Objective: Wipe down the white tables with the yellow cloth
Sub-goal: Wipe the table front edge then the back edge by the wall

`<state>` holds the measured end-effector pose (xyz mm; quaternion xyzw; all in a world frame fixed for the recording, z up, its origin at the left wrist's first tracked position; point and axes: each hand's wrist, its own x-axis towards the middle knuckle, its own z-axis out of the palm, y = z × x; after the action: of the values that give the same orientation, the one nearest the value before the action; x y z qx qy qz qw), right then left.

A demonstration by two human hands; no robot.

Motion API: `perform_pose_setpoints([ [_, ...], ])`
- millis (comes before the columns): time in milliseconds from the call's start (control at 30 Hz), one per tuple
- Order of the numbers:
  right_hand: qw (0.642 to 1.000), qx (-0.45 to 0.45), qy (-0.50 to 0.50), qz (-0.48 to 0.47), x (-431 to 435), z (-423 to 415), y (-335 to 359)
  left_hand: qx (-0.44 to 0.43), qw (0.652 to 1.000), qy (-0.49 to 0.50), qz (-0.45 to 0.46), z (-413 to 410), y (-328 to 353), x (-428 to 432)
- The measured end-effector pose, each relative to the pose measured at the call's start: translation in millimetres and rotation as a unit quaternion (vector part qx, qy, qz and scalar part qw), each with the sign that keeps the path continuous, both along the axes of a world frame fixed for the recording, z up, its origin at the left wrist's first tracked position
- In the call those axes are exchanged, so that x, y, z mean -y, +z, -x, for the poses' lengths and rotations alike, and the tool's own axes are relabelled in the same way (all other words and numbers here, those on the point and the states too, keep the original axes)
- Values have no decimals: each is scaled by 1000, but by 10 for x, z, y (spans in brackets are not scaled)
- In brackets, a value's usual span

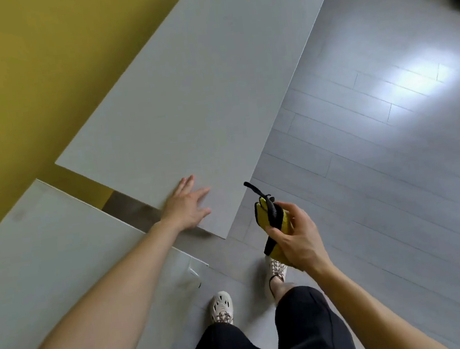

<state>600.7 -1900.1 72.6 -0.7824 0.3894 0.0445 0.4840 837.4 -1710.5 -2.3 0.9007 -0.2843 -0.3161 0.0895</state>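
The room is bright with soft, even light, nothing harsh. One white glare patch burns on the floor (413, 79) at the right of the frame, washing out the plank seams there. The far desk (185, 93) looks flat and matte, with no shine. A dark shadow fills the gap under its near edge, left of centre. The left hand (186, 208) has fingers smeared by motion blur. The wide lens bends straight edges toward the corners, and the upper right corner is dark and blurry.

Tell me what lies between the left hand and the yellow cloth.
Head view: between left hand and yellow cloth, held by the right hand, only bare white table corner and grey floor.
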Motion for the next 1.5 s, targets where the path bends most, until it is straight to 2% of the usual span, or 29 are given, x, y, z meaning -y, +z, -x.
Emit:
perform_pose_setpoints([
  [33, 1000, 7, 6, 6, 76, -93, 68, -39, 994, 79, 71, 76, 65, 25],
  [67, 1000, 20, 8, 7, 149, -209, 120, -80, 973, 166, 139, 173, 164, 58],
  [100, 999, 33, 14, 3, 215, -346, 162, -130, 943, 238, 195, 274, 255, 96],
  [167, 998, 57, 40, -1, 300, -667, 204, -236, 876, 321, 272, 447, 454, 202],
  [233, 994, 68, 83, -2, 302, -1027, 226, -357, 781, 387, 336, 543, 629, 340],
  [300, 983, 70, 168, -21, 240, -1340, 283, -411, 673, 445, 425, 552, 776, 485],
  [333, 969, 68, 234, -26, 201, -1475, 306, -403, 637, 471, 459, 536, 853, 535],
  [433, 899, 73, 430, -52, 127, -1768, 373, -342, 562, 553, 510, 495, 944, 518],
  [500, 876, 68, 468, -90, 135, -1963, 368, -307, 524, 599, 522, 536, 894, 381],
  [600, 890, 63, 434, -126, 109, -2332, 231, -216, 476, 696, 493, 676, 743, 113],
  [633, 893, 60, 428, -124, 79, -2454, 163, -172, 481, 723, 466, 704, 704, 36],
  [667, 892, 53, 436, -103, 45, -2573, 99, -119, 507, 739, 427, 704, 696, -33],
  [767, 867, 50, 496, 6, -49, -2994, -156, 105, 619, 725, 281, 528, 568, -276],
  [833, 847, 62, 524, 64, -160, -3329, -349, 214, 671, 679, 207, 283, 390, -405],
  [867, 839, 75, 532, 90, -239, -3492, -441, 220, 706, 646, 188, 166, 267, -424],
  [933, 817, 121, 545, 145, -412, -3793, -622, 170, 774, 590, 156, 25, 40, -350],
  [967, 796, 149, 561, 172, -519, -3942, -737, 155, 792, 574, 141, 13, -81, -317],
  [1000, 767, 173, 584, 200, -608, -4080, -839, 158, 796, 569, 136, 19, -145, -292],
  [1100, 666, 213, 667, 260, -877, -4455, -1127, 189, 765, 597, 151, 29, -326, -345],
  [1133, 642, 230, 682, 263, -943, -4534, -1209, 210, 759, 598, 147, 12, -376, -356],
  [1200, 631, 271, 679, 260, -985, -4600, -1333, 251, 746, 599, 145, -36, -478, -273],
  [1300, 621, 303, 675, 259, -942, -4595, -1400, 238, 694, 654, 185, -91, -519, -25],
  [1367, 618, 318, 672, 255, -912, -4579, -1387, 239, 673, 672, 197, -189, -517, 5],
  [1500, 623, 334, 663, 246, -929, -4590, -1387, 248, 632, 696, 232, -1035, -638, -513],
])
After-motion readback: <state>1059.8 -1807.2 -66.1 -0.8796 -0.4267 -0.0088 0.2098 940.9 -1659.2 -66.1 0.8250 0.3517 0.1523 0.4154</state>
